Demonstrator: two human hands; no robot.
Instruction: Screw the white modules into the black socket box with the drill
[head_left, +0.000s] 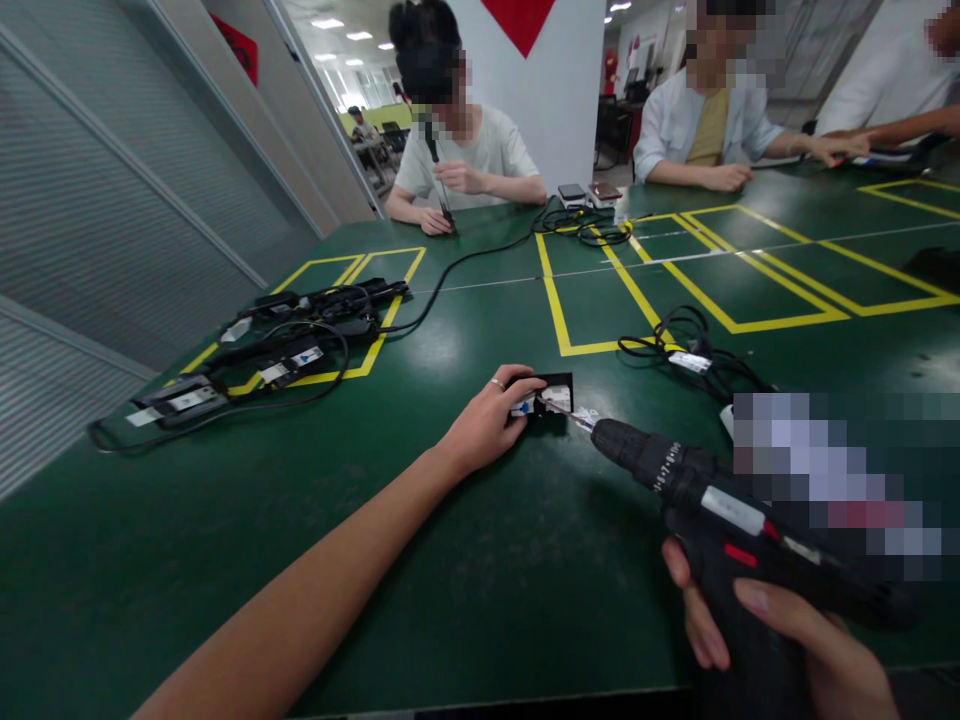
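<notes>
My right hand (787,620) is wrapped round the handle of a black cordless drill (697,490) with red marks on its body. The drill points left, and its thin bit (574,413) reaches a small black box-like part (557,383) with white labels on the table. Whether the bit's tip sits in the part or only touches it, I cannot tell. My left hand (491,425), with a ring on one finger, grips the part's left side and holds it against the table. The fingers cover some of the part.
Black adapters with cables (292,340) lie on the left of the green table (450,560). A coiled black cable (675,350) is right of centre. Yellow tape (562,325) marks rectangles. Across the table, a person (469,150) holds a tool upright; other people sit at the right.
</notes>
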